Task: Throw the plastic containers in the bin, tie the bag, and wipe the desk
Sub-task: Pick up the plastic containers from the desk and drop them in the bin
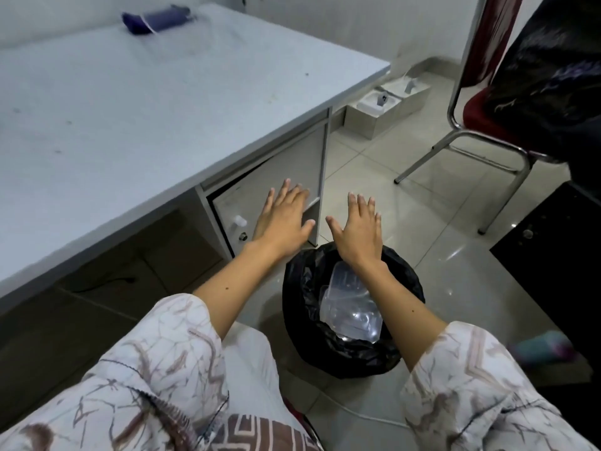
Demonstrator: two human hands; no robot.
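Lying inside the bin, the clear plastic containers [353, 307] sit stacked and tilted against the liner, so the first part of the task looks done and tying appears to be the step in hand. They rest within the black bag [304, 288], whose mouth is folded out over the bin [344, 362] rim in a rough ring. The bin stands on the tiled floor just beside the desk's pedestal.

Both hands hover above the far edge of that ring, palms down. The left hand [283, 219] has its fingers spread straight and holds nothing; the right hand [357, 231] is likewise flat, fingers extended, empty. The bag's rim lies below and back toward the person from both palms. The right hand is directly over the far rim, its wrist crossing the opening; the left sits off to the left, over the pedestal's lower corner, so the right is the nearer one. To gather the bag, I judge each hand must drop and take an opposite side of the rim, left and right across the opening.

Farther out, the grey desk [146, 102] shows scattered dark specks yet to wipe, and a dark blue cloth [156, 19] lies at its far edge. A red chair [481, 118] stands to the right.
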